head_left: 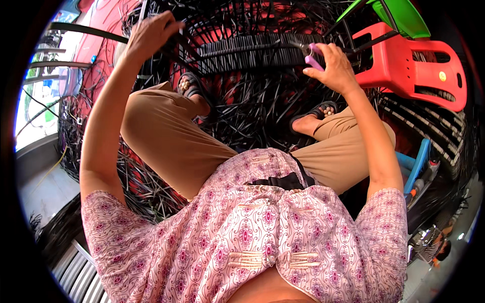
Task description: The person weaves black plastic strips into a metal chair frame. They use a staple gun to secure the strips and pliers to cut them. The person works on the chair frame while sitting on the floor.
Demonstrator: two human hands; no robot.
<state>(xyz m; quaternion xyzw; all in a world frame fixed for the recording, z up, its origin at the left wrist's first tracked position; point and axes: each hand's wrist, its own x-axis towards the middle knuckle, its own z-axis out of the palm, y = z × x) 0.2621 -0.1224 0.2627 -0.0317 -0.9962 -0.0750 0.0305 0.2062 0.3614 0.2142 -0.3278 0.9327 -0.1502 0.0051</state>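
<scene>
My right hand (336, 66) is closed around purple-handled snips (314, 61), their metal jaws pointing left over a black woven piece. That woven piece (252, 53) has a band of tightly wrapped black strips and a curved open part, and it lies in front of my feet. At the upper left, my left hand (150, 38) is raised beside a dark frame bar, with its fingers drawn together. Whatever those fingers pinch, if anything, is too small to make out. Black plastic strips (252, 101) are heaped around and under the woven piece.
On the right stands a red plastic chair (389, 65), with a green plastic seat (404, 17) behind it. A blue plastic thing (417, 164) and stacked dark woven panels (424, 126) are beside my right leg. Metal slats (81, 275) show at the lower left. Loose strips cover the red floor.
</scene>
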